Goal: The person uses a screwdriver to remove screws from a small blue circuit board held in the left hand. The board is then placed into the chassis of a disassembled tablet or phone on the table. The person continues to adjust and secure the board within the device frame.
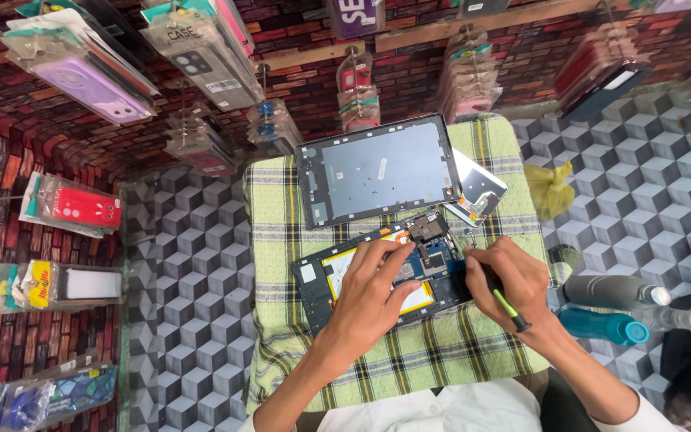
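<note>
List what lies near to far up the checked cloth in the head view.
Person's left hand on the opened tablet body → grey detached tablet back cover → hanging packaged phone cases on the brick-pattern wall.

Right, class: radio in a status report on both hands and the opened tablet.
Left hand flat on opened tablet. Right hand grips screwdriver at its edge. Detached back panel lies beyond, clear.

the left hand (373, 292) hides the opened tablet's (321, 280) middle; the screwdriver (499, 298) tip is hidden.
</note>
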